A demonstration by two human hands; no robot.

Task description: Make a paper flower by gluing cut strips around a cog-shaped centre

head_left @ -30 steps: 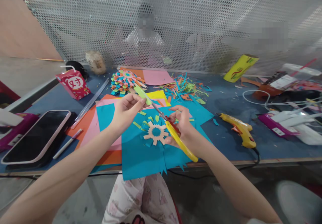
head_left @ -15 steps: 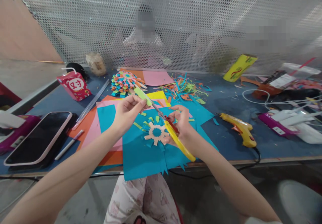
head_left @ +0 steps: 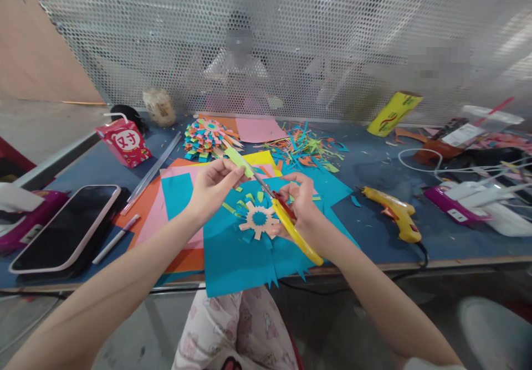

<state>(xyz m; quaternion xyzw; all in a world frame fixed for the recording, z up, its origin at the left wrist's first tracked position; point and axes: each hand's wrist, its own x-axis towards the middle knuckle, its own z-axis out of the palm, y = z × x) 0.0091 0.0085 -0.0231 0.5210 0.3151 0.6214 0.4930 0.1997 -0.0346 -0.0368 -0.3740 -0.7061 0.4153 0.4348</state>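
Pinched in my left hand (head_left: pixel 218 184) is a light green paper strip (head_left: pixel 236 158), held up above the coloured sheets. My right hand (head_left: pixel 302 209) grips yellow-handled scissors (head_left: pixel 297 236), whose blades lie along the strip near my left fingertips. Under the scissors, a pale pink paper ring with tabs (head_left: pixel 254 226) rests on a blue sheet (head_left: pixel 233 270), with blue and green paper tabs around it. Behind my hands stands a many-coloured fringed paper piece (head_left: pixel 203 137). A heap of thin paper scraps (head_left: pixel 305 145) is to its right.
At left are a red drink carton (head_left: pixel 124 143), a phone (head_left: pixel 66 229), a clear stick (head_left: pixel 152 173) and a white stick (head_left: pixel 116 240). On the right lie a yellow glue gun (head_left: pixel 393 212), a yellow tube (head_left: pixel 394 114) and a purple power strip (head_left: pixel 451 206) with cables. A perforated metal panel (head_left: pixel 291 43) borders the back.
Both hands keep nearly the same pose, with the scissors still at the green strip. The view has shifted very slightly; the objects on the table stay in place.
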